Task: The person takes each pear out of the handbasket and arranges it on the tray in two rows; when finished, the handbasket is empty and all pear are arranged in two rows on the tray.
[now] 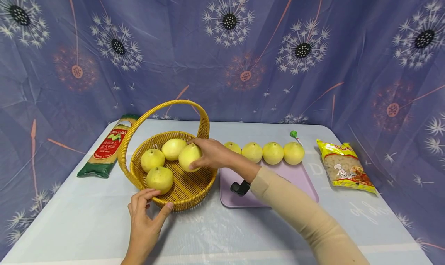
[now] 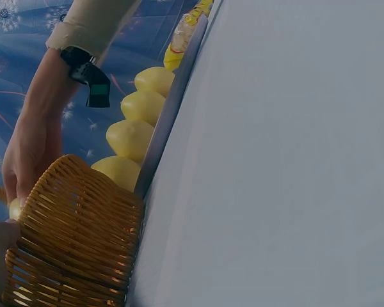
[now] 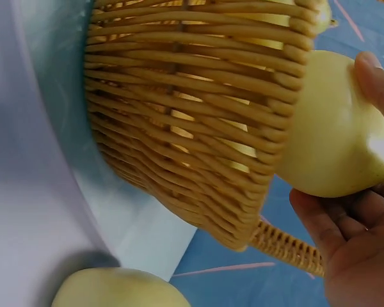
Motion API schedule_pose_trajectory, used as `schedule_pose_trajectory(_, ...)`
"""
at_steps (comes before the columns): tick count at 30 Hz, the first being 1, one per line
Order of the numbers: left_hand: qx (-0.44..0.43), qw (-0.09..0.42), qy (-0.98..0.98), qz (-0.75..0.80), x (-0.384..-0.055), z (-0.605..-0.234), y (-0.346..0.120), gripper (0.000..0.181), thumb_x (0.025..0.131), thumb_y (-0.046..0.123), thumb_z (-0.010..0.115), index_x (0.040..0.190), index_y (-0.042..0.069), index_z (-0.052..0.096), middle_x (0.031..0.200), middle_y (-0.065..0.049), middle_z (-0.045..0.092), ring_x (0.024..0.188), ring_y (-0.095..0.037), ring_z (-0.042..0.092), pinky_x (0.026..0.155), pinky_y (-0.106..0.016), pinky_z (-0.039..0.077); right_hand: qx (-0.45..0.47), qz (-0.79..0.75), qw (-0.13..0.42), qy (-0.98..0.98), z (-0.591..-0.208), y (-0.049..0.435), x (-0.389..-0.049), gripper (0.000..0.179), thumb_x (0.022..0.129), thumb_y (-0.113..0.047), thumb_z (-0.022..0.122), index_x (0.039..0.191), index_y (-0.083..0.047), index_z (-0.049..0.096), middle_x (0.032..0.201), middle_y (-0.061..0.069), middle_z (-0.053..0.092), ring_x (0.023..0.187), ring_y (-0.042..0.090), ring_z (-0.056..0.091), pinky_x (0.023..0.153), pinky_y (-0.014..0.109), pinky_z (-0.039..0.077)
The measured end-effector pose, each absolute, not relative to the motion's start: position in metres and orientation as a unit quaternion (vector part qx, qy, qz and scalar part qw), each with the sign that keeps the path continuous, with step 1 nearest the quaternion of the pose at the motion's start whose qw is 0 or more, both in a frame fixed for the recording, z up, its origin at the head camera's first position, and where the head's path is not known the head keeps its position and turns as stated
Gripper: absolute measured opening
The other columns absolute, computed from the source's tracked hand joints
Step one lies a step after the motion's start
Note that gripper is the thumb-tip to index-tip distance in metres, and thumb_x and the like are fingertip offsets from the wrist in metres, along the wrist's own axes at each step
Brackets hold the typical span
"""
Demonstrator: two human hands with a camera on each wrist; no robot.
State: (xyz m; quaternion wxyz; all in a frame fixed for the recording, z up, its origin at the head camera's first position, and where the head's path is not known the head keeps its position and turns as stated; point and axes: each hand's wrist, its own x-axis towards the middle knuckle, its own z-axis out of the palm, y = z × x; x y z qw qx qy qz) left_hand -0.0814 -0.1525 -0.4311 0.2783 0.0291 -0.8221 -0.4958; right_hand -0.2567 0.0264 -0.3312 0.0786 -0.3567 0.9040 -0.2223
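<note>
My right hand (image 1: 213, 153) holds a yellow pomelo (image 1: 189, 157) at the right side of a wicker basket (image 1: 194, 201), with fingers and thumb around the fruit. In the right wrist view this held pomelo (image 3: 339, 128) sits at the rim, the thumb on one side and fingers on the other. My left hand (image 1: 146, 214) grips the basket's front left rim, thumb and fingers spread along it. Inside the basket lie three more pomelos (image 1: 160, 180). The left wrist view shows the basket's woven side (image 2: 83, 224) and my right hand (image 2: 32, 153) reaching over it.
Right of the basket is a lilac tray (image 1: 229, 201) with several pomelos (image 1: 273, 153) in a row along its back. A green lollipop (image 1: 294, 134) lies behind it. A yellow snack bag (image 1: 345, 166) is at the right, a green-and-red pasta pack (image 1: 110, 145) behind the basket's left.
</note>
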Motion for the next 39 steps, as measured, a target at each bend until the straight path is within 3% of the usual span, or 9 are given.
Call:
schedule_pose_trajectory(14, 0.028, 0.283, -0.821, -0.495, -0.081, -0.432, -0.153, 0.046, 0.071, 0.001, 0.079, 0.112, 0.001, 0.058, 0.123, -0.007, 0.043, 0.104, 0.001, 0.028, 0.081, -0.021, 0.025, -0.343, -0.271, 0.08, 0.896, -0.316, 0.039, -0.248, 0.075, 0.074, -0.046, 0.077, 0.138, -0.026, 0.044, 0.128, -0.004, 0.058, 0.102, 0.012, 0.058, 0.081, 0.028, 0.049)
schedule_pose_trajectory(39, 0.029, 0.282, -0.822, -0.494, -0.082, -0.432, -0.153, 0.046, 0.071, 0.001, 0.079, 0.112, 0.002, 0.058, 0.123, -0.007, 0.043, 0.104, 0.001, 0.027, 0.08, -0.021, 0.025, -0.345, -0.307, 0.038, 0.886, -0.302, 0.066, -0.237, 0.074, 0.074, -0.045, 0.077, 0.137, -0.025, 0.045, 0.12, -0.003, 0.061, 0.107, 0.012, 0.057, 0.087, 0.033, 0.048)
